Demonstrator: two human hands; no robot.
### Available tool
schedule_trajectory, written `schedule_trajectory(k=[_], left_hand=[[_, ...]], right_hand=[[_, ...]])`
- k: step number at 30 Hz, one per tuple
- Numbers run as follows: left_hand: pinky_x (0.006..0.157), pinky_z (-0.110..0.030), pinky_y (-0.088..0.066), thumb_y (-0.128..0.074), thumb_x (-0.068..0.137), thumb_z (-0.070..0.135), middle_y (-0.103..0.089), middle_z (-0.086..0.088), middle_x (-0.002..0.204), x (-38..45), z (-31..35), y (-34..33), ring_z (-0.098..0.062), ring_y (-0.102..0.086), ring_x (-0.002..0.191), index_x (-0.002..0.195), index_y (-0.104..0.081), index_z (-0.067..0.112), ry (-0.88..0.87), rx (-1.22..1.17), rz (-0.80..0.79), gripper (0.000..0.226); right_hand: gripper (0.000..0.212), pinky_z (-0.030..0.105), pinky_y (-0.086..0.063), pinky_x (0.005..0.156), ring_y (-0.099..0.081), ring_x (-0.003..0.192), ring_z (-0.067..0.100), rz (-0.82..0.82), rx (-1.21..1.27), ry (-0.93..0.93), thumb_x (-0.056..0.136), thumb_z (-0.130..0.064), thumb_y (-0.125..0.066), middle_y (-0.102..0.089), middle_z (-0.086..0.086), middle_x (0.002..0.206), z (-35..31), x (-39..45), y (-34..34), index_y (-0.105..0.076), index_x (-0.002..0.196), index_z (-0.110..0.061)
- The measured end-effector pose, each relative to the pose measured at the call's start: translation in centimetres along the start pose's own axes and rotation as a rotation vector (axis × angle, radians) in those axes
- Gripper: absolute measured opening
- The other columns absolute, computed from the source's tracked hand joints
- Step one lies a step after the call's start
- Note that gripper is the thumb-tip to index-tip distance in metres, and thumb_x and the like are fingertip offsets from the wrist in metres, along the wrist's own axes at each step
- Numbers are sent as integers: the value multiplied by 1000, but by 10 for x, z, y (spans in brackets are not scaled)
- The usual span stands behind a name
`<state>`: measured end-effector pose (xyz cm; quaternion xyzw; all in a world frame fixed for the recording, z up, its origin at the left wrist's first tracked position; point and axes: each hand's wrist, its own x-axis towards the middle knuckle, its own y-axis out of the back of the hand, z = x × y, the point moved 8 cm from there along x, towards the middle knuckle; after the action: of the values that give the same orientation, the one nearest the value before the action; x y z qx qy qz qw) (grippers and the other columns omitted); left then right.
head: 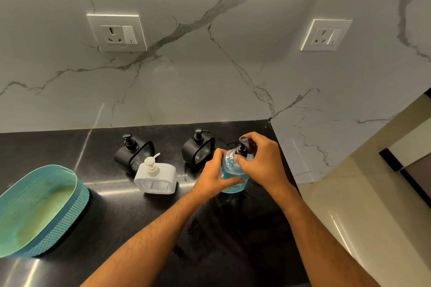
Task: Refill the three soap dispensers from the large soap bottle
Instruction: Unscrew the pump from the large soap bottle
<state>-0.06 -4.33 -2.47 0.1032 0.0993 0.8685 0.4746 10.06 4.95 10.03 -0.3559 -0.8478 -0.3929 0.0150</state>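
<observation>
Large clear soap bottle (233,173) of blue liquid, upright on black worktop (140,221), right of three dispensers.
Left hand (213,178) fingers wrap the body; right hand (261,161) fingers pinch the black pump collar (241,149). Steady the bottle, unscrew squarely.

Dim, greenish light — glare streaks on the black counter (112,205), edges bowed by the wide lens.

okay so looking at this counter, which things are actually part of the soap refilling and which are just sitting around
Part of the job: blue soap bottle, held by left hand and right hand; white dispenser; two black dispensers.

Just lying about: teal basket; two wall sockets.
</observation>
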Motion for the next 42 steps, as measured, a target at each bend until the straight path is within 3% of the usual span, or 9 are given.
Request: schedule_trajectory(k=[3, 8, 12, 15, 20, 27, 32, 38, 42], left_hand=[[91, -30, -61, -92, 72, 41, -67, 14, 118, 0, -1, -1, -7, -71, 110, 121, -46, 31, 7, 9, -1, 68], [87, -21, -59, -91, 71, 43, -67, 19, 118, 0, -3, -2, -5, -71, 108, 119, -46, 32, 9, -3, -3, 67], [88, -22, -59, -90, 71, 48, -66, 20, 119, 0, -3, -1, -4, -70, 110, 120, -45, 36, 5, 0, 7, 68], [89, -22, -59, -91, 71, 49, -66, 18, 121, 0, -4, -1, -5, -70, 111, 121, -45, 38, 4, 1, 9, 68], [86, -17, -58, -90, 71, 50, -66, 20, 121, -1, -4, -1, -4, -71, 110, 119, -46, 39, 11, -11, 12, 66], [88, -21, -59, -92, 71, 46, -67, 18, 117, -1, -3, -1, -6, -71, 108, 119, -46, 36, 13, 14, 13, 67], [88, -23, -60, -92, 73, 39, -68, 18, 117, 0, -6, -2, -6, -72, 107, 120, -46, 33, 21, 29, 7, 66], [88, -23, -60, -93, 73, 37, -67, 20, 117, 1, -4, -2, -4, -71, 108, 119, -45, 36, 17, 69, 16, 66], [91, -29, -61, -93, 71, 41, -67, 19, 118, 1, -5, -2, -5, -71, 109, 119, -45, 34, 19, 66, 10, 68]], right_hand=[[51, 28, -60, 92, -68, 103, 9, -55, 85, -4, 74, -2, -82, -71, -3, 111, 0, -1, -3, -66, 121, -15], [51, 19, -57, 78, -65, 87, 8, 60, -29, -109, 68, -35, -95, -67, -6, 99, 9, -3, -1, -65, 106, -19], [38, 21, -60, 80, -68, 86, 5, 67, 43, -125, 73, -15, -90, -71, -7, 96, 11, -5, 0, -68, 104, -17], [48, 26, -60, 88, -69, 96, 4, 23, 153, -122, 72, 0, -84, -72, -6, 104, 12, -6, 1, -69, 114, -16], [59, 16, -56, 78, -67, 88, 5, 76, 113, -204, 64, -33, -97, -69, -9, 98, 17, -8, 3, -65, 111, -19], [38, 31, -62, 85, -69, 92, 6, 23, 114, -144, 75, -7, -84, -74, -3, 100, 17, -8, -3, -72, 110, -12], [47, 17, -55, 74, -65, 84, 7, 87, 46, -172, 69, -37, -94, -68, -7, 94, 17, -11, -3, -69, 105, -18], [35, 20, -59, 85, -68, 91, 3, 63, 81, -116, 76, -9, -85, -72, -6, 100, 12, -12, -6, -72, 108, -15], [44, 15, -57, 80, -66, 89, 3, 68, 38, -106, 73, -27, -90, -68, -9, 100, 9, -11, -4, -69, 111, -18]])
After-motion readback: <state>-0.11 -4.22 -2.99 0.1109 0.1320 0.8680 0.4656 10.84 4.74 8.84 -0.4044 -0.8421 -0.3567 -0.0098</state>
